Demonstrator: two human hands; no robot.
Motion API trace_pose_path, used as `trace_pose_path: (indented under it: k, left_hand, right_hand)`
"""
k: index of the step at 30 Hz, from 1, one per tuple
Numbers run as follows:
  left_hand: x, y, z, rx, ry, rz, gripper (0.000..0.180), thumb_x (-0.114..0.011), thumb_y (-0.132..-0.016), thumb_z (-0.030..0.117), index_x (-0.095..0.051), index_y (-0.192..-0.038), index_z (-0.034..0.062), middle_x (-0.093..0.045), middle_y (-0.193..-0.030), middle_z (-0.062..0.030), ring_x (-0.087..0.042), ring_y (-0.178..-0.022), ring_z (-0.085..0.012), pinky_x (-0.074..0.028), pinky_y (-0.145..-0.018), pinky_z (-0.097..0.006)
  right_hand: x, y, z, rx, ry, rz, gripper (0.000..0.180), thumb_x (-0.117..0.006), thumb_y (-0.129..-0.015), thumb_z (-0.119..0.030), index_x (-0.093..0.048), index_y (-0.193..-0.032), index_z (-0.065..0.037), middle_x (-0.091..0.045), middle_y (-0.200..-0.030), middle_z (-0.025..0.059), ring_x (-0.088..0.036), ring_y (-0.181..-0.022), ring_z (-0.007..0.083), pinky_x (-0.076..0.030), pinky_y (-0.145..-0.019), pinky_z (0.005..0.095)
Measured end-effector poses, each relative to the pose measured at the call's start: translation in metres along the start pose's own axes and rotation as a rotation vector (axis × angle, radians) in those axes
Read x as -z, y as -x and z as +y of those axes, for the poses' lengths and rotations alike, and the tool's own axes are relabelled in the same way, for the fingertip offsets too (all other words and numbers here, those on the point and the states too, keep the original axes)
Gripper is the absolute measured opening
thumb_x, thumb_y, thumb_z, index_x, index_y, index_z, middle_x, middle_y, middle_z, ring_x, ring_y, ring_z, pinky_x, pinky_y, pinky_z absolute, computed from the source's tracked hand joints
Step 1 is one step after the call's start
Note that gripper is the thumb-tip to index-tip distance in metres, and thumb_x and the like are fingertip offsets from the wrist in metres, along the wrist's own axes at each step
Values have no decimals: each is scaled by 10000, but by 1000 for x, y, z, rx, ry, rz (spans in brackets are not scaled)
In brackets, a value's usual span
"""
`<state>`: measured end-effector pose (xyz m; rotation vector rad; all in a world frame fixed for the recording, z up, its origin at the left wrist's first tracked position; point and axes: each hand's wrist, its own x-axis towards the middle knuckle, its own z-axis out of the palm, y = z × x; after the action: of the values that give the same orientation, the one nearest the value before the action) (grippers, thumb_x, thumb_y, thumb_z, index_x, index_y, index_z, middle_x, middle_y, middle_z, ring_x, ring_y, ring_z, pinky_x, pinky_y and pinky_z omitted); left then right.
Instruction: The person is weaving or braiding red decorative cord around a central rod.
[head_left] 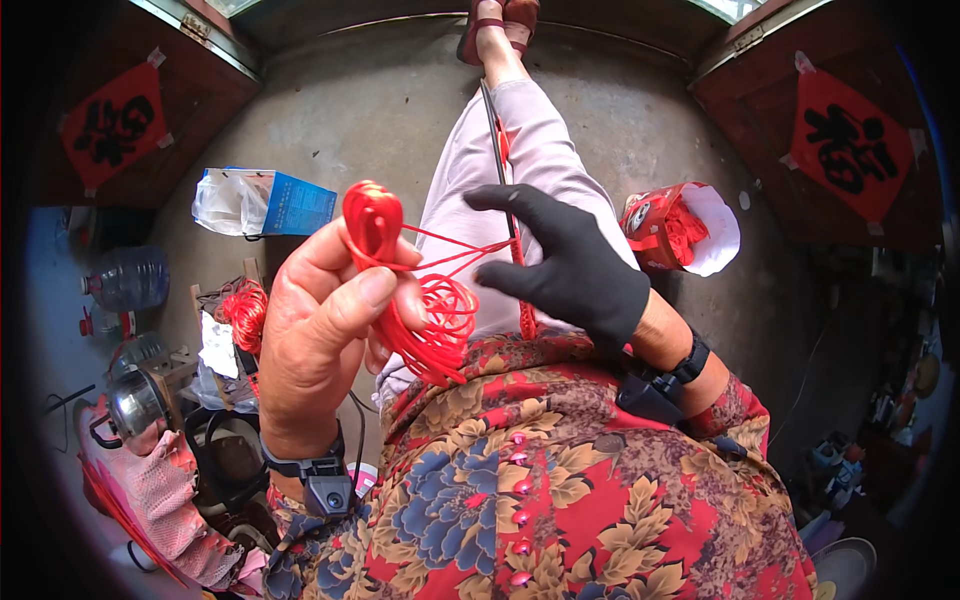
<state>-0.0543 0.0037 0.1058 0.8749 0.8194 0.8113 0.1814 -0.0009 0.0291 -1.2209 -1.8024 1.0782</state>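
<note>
The left hand (318,325) is gripping a red cord hank (424,350) above the lap's (495,312) left edge; the gloved right hand (582,268) is hovering, fingers parted. Seemingly light, limp, slippery, the hank is inviting pinching between its 2 lobes.

- Red cord (438,325) is shining, smooth and satiny.
- Black glove (582,270) on the right is showing matt cloth.
- Floral shirt (450,500), near, is looking like smooth cloth.
- Metal pot (138,403) on the left is gleaming, polished.
- Clear plastic bottle (133,280), left, is glinting.
- 2 far paper sheets (113,131) (851,146) are looking matt.
- Floor (370,110) is looking rough, matt, like concrete.
</note>
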Motion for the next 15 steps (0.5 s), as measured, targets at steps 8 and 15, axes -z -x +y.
trace_pose_path:
  k: [8,15]
  left_hand:
    - [14,7,47,244,-718,10,152,-694,-851,66,-638,-977,1,-645,-818,11,-581,-718,-25,-449,-627,-206]
    - [76,54,91,-329,-487,282,407,-684,-743,100,-550,-1118,14,-541,-820,-9,-497,-663,-81,-421,-621,-198]
  right_hand:
    - [32,-15,0,-21,-168,108,578,-821,-758,-169,-601,-1274,-32,-656,-1233,117,-618,-1150,202,-471,-1007,323]
    - [27,-13,2,69,7,28,641,-850,-714,-220,-591,-1275,-49,-633,-1230,143,-593,-1178,292,-463,-1014,382]
